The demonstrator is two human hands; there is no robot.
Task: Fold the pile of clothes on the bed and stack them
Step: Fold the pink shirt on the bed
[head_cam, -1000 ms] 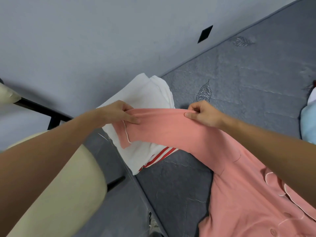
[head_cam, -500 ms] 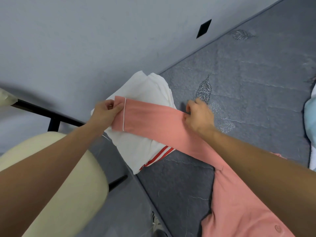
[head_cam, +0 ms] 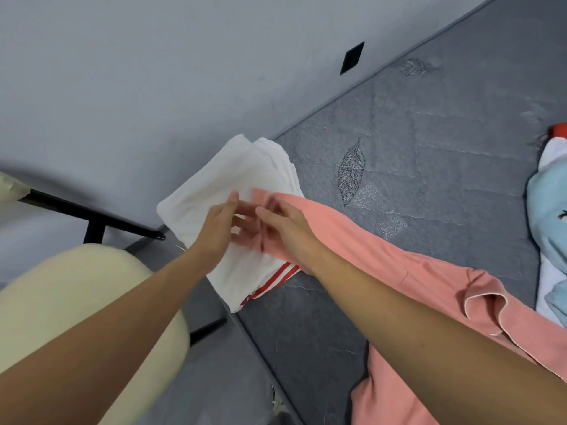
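A pink button shirt lies spread on the grey bed, its long sleeve stretched left onto a folded white garment with red stripes at the bed's corner. My right hand is on the sleeve near its cuff and seems to grip it. Right beside it, fingers extended toward the cuff, is my left hand. Both hands are blurred by motion, and the left hand's hold on the cloth is unclear.
A light blue and white pile of clothes lies at the right edge of the bed. A cream padded chair with a black frame stands left of the bed. The grey wall runs along the bed's far side.
My hands, which held the sleeve stretched apart, have come together at the cuff over the white garment. The sleeve now lies lower, across the white garment.
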